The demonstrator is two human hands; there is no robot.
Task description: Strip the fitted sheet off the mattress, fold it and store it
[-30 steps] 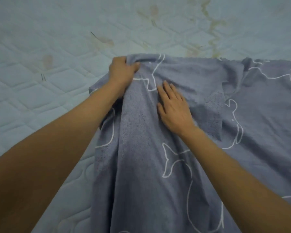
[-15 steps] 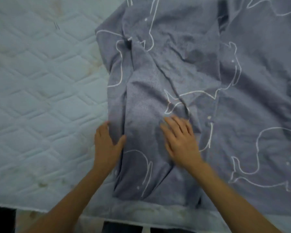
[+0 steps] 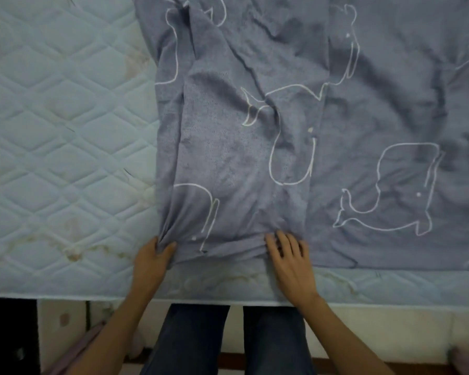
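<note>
The grey-blue fitted sheet (image 3: 336, 131) with white whale outlines lies spread on the pale quilted mattress (image 3: 65, 131), its left part folded over into a narrower strip. My left hand (image 3: 152, 259) pinches the sheet's near left corner at the mattress's front edge. My right hand (image 3: 290, 261) rests flat with fingers spread on the sheet's near hem, a little to the right.
The mattress has brownish stains along its near edge (image 3: 73, 253). Below the mattress edge I see my legs in dark trousers (image 3: 201, 339), a light bed base (image 3: 390, 328) and dark floor at the left (image 3: 8, 334).
Both hands have slid toward me along the folded strip, from the sheet's far edge down to its near hem. The left hand now grips the near corner.
</note>
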